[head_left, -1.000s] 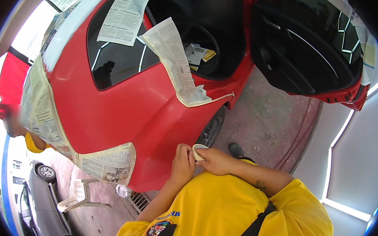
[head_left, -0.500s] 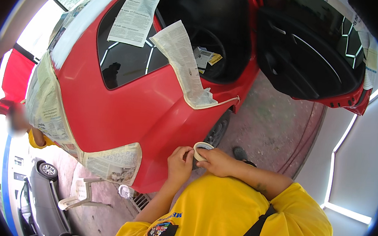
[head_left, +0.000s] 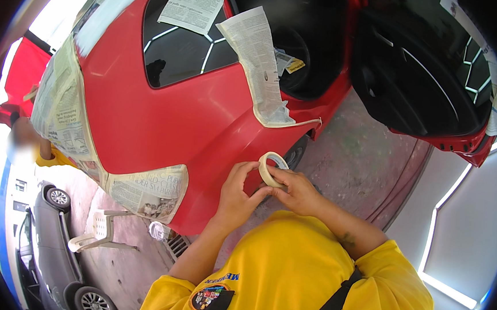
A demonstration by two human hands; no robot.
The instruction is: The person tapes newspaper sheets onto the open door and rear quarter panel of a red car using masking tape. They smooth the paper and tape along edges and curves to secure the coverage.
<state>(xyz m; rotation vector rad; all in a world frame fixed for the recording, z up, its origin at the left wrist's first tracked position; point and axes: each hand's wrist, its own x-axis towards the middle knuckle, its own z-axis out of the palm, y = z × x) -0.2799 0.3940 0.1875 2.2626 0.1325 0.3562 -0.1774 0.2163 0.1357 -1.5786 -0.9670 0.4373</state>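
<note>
A cream roll of masking tape [head_left: 266,176] is held up in front of my chest, beside the red car's rear side. My right hand [head_left: 299,193] grips it from the right, with fingers curled over its edge. My left hand [head_left: 237,198] meets it from the left, its forefinger at the upper rim and its thumb reaching the lower rim. Whether a loose tape end lies between the left fingers cannot be made out. Beyond the hands, the red car's rear body panel [head_left: 164,129] has newspaper [head_left: 256,63] taped along its door opening and more newspaper [head_left: 151,191] at the lower rear corner.
An open car door [head_left: 421,80] stands at the far right. Another person's arm in a yellow sleeve [head_left: 55,157] shows at the left, behind the car. A white plastic chair [head_left: 102,228], a floor grate [head_left: 177,246] and a grey car [head_left: 57,251] are at lower left.
My left hand has opened wider, from a close pinch by the roll to thumb and forefinger set apart on it. The roll has tilted and risen. The view has shifted slightly.
</note>
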